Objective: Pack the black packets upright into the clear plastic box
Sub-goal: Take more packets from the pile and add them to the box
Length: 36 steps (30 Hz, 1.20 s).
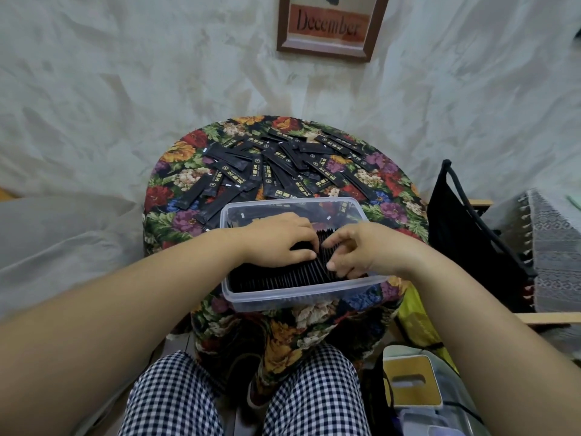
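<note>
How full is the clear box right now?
Partly full: upright packets fill the near end of the box; many loose packets lie on the table behind.

Left hand [276, 243] grips upright packets [276, 276] in box [301, 298], right hand [361, 250] touching (loose packets [283, 165] behind).

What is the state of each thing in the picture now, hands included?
clear plastic box: open, no lid, partly filled.
upright packets: standing on edge in a row inside the box.
loose packets: lying flat, scattered on the floral cloth behind the box.
left hand: fingers curled round some upright packets.
right hand: pinching upright packets' tops.
</note>
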Available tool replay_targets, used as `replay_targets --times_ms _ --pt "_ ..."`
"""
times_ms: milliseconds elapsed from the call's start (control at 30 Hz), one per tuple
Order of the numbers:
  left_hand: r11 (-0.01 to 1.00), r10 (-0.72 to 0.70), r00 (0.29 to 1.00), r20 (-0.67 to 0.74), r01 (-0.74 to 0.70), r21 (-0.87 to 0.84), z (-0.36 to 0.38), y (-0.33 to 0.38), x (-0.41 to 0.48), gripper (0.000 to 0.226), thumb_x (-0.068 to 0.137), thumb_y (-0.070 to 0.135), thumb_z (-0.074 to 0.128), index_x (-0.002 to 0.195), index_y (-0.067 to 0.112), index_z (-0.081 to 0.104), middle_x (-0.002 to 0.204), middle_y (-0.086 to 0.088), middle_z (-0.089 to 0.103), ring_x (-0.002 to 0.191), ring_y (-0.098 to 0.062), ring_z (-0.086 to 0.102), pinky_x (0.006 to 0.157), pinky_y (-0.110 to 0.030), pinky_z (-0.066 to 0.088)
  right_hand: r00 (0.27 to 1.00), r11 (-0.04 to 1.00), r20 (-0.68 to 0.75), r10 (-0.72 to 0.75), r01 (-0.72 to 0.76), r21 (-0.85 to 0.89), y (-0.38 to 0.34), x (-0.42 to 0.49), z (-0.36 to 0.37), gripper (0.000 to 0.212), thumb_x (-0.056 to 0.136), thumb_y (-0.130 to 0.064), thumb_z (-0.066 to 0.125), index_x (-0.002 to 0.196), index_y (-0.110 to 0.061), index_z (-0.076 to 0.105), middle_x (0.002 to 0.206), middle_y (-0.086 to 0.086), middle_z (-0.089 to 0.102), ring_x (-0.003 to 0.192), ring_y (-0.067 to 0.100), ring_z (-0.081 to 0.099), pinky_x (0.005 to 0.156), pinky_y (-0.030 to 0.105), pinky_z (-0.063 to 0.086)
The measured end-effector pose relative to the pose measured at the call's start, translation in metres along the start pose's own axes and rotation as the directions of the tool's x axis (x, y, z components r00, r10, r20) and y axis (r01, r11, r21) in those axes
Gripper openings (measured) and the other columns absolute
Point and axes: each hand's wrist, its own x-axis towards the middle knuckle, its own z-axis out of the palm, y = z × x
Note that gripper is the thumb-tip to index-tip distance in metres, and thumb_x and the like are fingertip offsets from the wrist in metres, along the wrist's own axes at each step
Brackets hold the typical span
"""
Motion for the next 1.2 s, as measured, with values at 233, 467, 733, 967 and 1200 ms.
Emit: replay_targets --times_ms 233,467,733,967,1200 --pt "0.999 -0.015 1.0 0.018 0.016 -0.038 0.001 -0.002 -0.006 0.027 0.097 0.041 0.042 0.115 0.028 0.057 0.12 0.006 0.05 0.115 -0.014 0.04 0.1 -0.038 0.036 0.889 0.938 -0.447 -0.103 0.236 0.253 0.01 0.012 -0.041 0.012 0.09 -0.015 0.064 0.101 -0.021 0.065 0.083 -0.001 0.067 0.069 0.011 0.062 0.061 0.028 0.053" --pt "0.998 -0.015 1.0 -0.016 0.014 -0.059 0.001 -0.007 -0.017 0.025 0.097 0.04 0.044 0.114 0.027 0.058 0.119 0.007 0.052 0.115 -0.012 0.042 0.102 -0.031 0.033 0.845 0.985 -0.527 -0.086 0.151 0.081 0.024 0.104 -0.072 0.027 0.096 -0.024 0.053 0.121 -0.014 0.059 0.124 0.003 0.059 0.113 0.02 0.056 0.099 0.037 0.046" --pt "0.993 -0.075 0.996 -0.053 0.07 -0.093 0.004 -0.016 -0.034 0.027 0.096 0.04 0.045 0.115 0.028 0.059 0.121 0.007 0.053 0.116 -0.011 0.042 0.103 -0.027 0.03 0.953 0.978 -0.289 -0.09 0.03 -0.205 0.0 0.185 -0.064 0.057 0.101 -0.031 0.044 0.149 -0.007 0.025 0.154 0.013 0.028 0.129 0.033 0.044 0.101 0.037 0.039" --pt "0.991 -0.087 0.993 -0.079 0.077 -0.113 0.006 -0.017 -0.037 0.027 0.095 0.041 0.046 0.115 0.028 0.059 0.119 0.006 0.054 0.114 -0.012 0.043 0.101 -0.029 0.032 0.861 0.934 -0.462 -0.213 0.041 -0.356 0.026 0.202 -0.057 0.042 0.093 -0.015 0.058 0.134 -0.012 0.053 0.136 0.009 0.055 0.121 0.028 0.053 0.099 0.036 0.043" --pt "0.99 -0.085 0.994 -0.067 0.077 -0.115 0.006 -0.017 -0.037 0.028 0.095 0.044 0.044 0.115 0.03 0.058 0.12 0.007 0.053 0.115 -0.013 0.043 0.102 -0.035 0.034 0.798 0.969 -0.554 -0.239 0.161 -0.185 0.012 0.19 -0.058 0.03 0.098 -0.012 0.048 0.125 -0.016 0.061 0.121 0.007 0.064 0.079 0.026 0.063 0.065 0.022 0.044"
